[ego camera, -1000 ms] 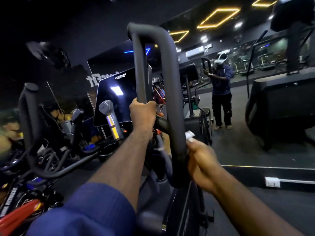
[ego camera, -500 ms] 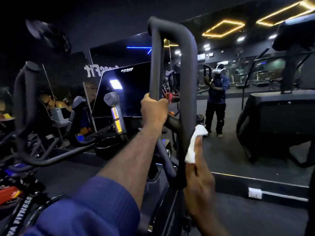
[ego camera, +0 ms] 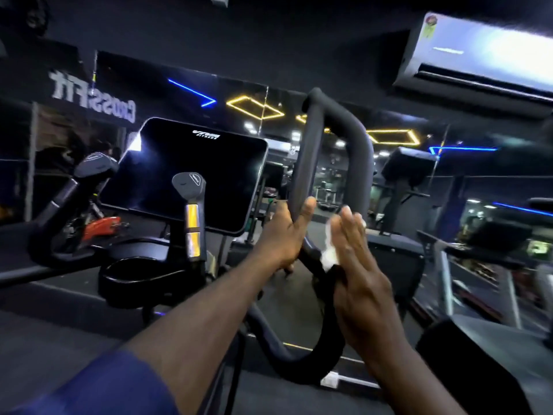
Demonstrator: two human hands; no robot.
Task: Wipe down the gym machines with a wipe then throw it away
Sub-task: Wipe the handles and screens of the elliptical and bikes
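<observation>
Wipe [ego camera: 329, 254] squashed onto loop handle [ego camera: 339, 136] right bar, 3 o'clock of left hand [ego camera: 285, 235] | right hand [ego camera: 359, 265] flat-fingered, pressing it on | left hand wrapped round the other bar | mid-wipe I'd say; screen [ego camera: 191, 175] at 10 o'clock plus binning it not done yet

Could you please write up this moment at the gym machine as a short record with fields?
Setting: dim gym interior
Machine part: looped handlebar, black and padded
Left hand: grips the loop's left bar
Right hand: fingers straight, pressing the white wipe against the loop's right bar
Console screen: dark, to the left of the loop
Overhead: air conditioner at the upper right
Task stage: wipe on the handlebar, not yet thrown away
</observation>
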